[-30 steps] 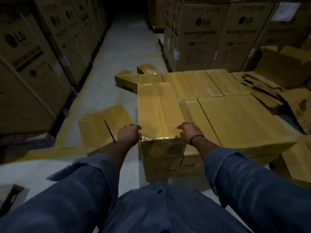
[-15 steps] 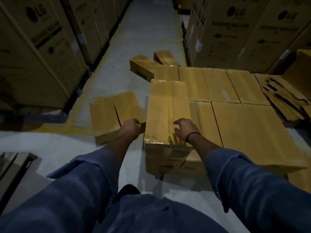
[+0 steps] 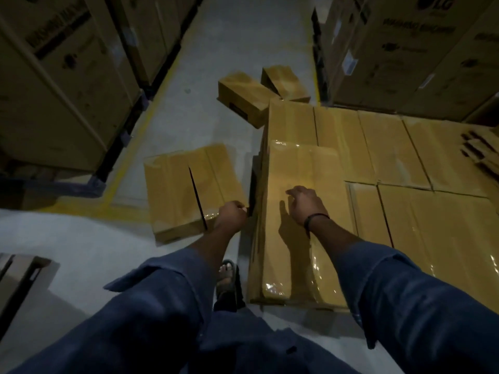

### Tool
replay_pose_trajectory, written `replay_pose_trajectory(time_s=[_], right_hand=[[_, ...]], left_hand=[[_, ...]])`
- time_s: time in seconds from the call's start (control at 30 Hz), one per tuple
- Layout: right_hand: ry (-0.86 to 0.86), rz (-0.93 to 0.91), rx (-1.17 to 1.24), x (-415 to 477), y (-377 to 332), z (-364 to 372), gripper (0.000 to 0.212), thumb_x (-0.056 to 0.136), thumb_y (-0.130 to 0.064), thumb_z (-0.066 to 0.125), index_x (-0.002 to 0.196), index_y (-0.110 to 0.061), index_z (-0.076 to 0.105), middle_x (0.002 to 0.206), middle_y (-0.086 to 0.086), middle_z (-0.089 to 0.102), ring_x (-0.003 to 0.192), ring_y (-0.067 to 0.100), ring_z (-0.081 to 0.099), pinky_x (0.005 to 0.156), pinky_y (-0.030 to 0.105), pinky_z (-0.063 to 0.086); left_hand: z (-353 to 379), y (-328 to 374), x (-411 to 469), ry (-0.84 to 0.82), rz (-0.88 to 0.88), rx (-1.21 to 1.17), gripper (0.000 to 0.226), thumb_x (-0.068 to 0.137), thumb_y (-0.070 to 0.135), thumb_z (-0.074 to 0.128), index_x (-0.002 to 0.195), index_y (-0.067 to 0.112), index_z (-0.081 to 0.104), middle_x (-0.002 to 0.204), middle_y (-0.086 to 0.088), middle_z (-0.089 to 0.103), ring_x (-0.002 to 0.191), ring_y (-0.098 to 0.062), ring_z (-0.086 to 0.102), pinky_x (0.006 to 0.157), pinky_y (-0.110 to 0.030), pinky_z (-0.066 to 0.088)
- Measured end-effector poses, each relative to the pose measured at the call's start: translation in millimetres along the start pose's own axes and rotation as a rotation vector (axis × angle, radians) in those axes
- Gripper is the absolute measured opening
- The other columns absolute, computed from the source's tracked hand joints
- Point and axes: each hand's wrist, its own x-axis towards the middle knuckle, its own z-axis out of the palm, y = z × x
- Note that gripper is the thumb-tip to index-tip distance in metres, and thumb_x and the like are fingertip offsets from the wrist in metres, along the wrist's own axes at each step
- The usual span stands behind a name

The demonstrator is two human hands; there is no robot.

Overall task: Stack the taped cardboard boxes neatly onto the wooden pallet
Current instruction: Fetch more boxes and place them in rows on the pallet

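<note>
A taped cardboard box (image 3: pixel 302 168) lies on top of the layer of taped boxes (image 3: pixel 391 149), along the stack's left edge. My left hand (image 3: pixel 231 215) is curled against that box's left side edge, about halfway along it. My right hand (image 3: pixel 306 202) lies palm down on the box's top with the fingers apart. The stacked boxes hide the wooden pallet. Two loose taped boxes (image 3: pixel 186 193) lie side by side on the floor, just left of my left hand.
Two more loose boxes (image 3: pixel 244 97) lie on the floor beyond the stack's far left corner. Tall printed cartons line the aisle on the left (image 3: pixel 54 85) and behind the stack (image 3: pixel 410 52). Flattened cardboard (image 3: pixel 480 149) is at the right. My sandalled foot (image 3: pixel 228 276) stands beside the stack.
Both hands have slid from the top box's near end to its middle; the right opened flat on top. The view has tilted down and moved closer to the stack.
</note>
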Motion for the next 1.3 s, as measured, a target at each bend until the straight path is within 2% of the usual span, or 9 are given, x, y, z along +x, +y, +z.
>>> replay_pose_trajectory(time_s=[0.23,0.37,0.53,0.8,0.87,0.9,0.97,1.1,1.3], right_hand=[[-0.040,0.107,-0.002,122.4,-34.0,-9.8,0.049,0.100,-0.022,0.048,0.148,-0.027,0.048,0.160,0.005,0.035,0.142,0.032,0.033,0.115,0.050,0.036],[-0.055,0.160,0.044,175.5,-42.5,-13.5,0.047,0.103,-0.035,0.048,0.149,-0.028,0.046,0.162,0.003,0.031,0.146,0.031,0.027,0.117,0.050,0.030],[-0.094,0.155,-0.034,210.0,-41.5,-21.3,0.054,0.099,-0.025,0.055,0.151,-0.027,0.041,0.165,0.005,0.024,0.150,0.035,0.019,0.118,0.053,0.024],[-0.150,0.174,-0.022,262.9,-32.8,-23.5,0.065,0.096,-0.027,0.057,0.156,-0.028,0.032,0.166,0.005,0.024,0.153,0.034,0.015,0.120,0.056,0.020],[-0.141,0.172,-0.031,264.8,-30.8,-23.4,0.061,0.098,-0.028,0.052,0.156,-0.026,0.033,0.162,0.006,0.033,0.150,0.032,0.021,0.116,0.053,0.022],[-0.132,0.174,-0.028,267.1,-30.7,-24.7,0.060,0.098,-0.027,0.051,0.155,-0.025,0.035,0.159,0.006,0.036,0.148,0.031,0.025,0.115,0.052,0.022],[-0.111,0.170,-0.026,269.7,-31.8,-24.6,0.057,0.097,-0.024,0.050,0.153,-0.024,0.039,0.154,0.006,0.042,0.144,0.030,0.029,0.112,0.050,0.023],[-0.077,0.158,-0.027,266.8,-30.5,-22.4,0.055,0.095,-0.025,0.051,0.149,-0.024,0.043,0.150,0.006,0.046,0.141,0.029,0.033,0.110,0.050,0.023],[-0.045,0.138,-0.011,264.3,-25.5,-19.9,0.056,0.094,-0.024,0.051,0.149,-0.024,0.043,0.147,0.005,0.048,0.139,0.029,0.034,0.108,0.048,0.022]], left_hand=[[-2.4,-3.0,103.2,-0.227,-0.073,0.000,0.024,0.103,0.017,0.050,0.094,0.009,0.071,0.106,-0.024,0.071,0.105,-0.040,0.067,0.079,-0.031,0.043],[3.1,4.4,148.6,-0.268,-0.133,-0.043,0.029,0.105,0.017,0.049,0.112,0.001,0.073,0.119,-0.024,0.070,0.114,-0.037,0.064,0.087,-0.030,0.045],[13.2,25.7,182.8,-0.347,-0.173,-0.112,0.034,0.109,0.019,0.043,0.124,0.003,0.068,0.130,-0.019,0.065,0.124,-0.035,0.060,0.098,-0.033,0.044],[102.2,-14.5,302.7,-0.407,-0.326,-0.214,0.045,0.089,0.064,0.041,0.104,0.029,0.065,0.108,0.000,0.069,0.102,-0.030,0.069,0.095,-0.050,0.056],[88.7,5.3,289.8,-0.397,-0.357,-0.325,0.054,0.089,0.069,0.042,0.119,0.031,0.066,0.122,0.001,0.067,0.111,-0.024,0.066,0.099,-0.043,0.055],[74.1,24.3,278.4,-0.422,-0.363,-0.369,0.053,0.097,0.061,0.044,0.133,0.027,0.063,0.129,0.002,0.064,0.115,-0.019,0.065,0.097,-0.031,0.054],[46.9,64.4,257.0,-0.468,-0.378,-0.451,0.049,0.108,0.044,0.044,0.147,0.016,0.053,0.132,0.002,0.058,0.108,-0.006,0.064,0.077,-0.011,0.051],[39.9,98.8,239.5,-0.433,-0.422,-0.600,0.045,0.114,0.027,0.032,0.145,0.000,0.052,0.139,-0.018,0.057,0.130,-0.032,0.055,0.088,-0.031,0.046],[47.2,110.7,235.7,-0.373,-0.530,-0.699,0.048,0.114,0.036,0.032,0.151,0.008,0.046,0.145,-0.017,0.055,0.132,-0.036,0.055,0.107,-0.043,0.046]])
